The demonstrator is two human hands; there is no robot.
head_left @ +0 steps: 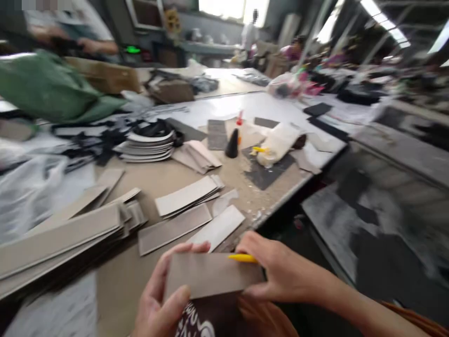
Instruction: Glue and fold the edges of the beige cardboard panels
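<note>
Low in the head view, a grey-brown rectangular panel is held up in front of my body. My left hand grips its left end, thumb on the face and fingers behind the top edge. A slim yellow pointed tool sticks out of my right hand, its tip lying along the panel's upper edge. The right thumb touches the panel's lower right corner. Just beyond lie a white strip, a grey-brown strip and a small stack of pale strips.
Long strips are piled at left. Farther back stand a stack of curved pieces, a black cone-shaped bottle and a pale glue-smeared container. The table edge runs diagonally at right. A person works at back left.
</note>
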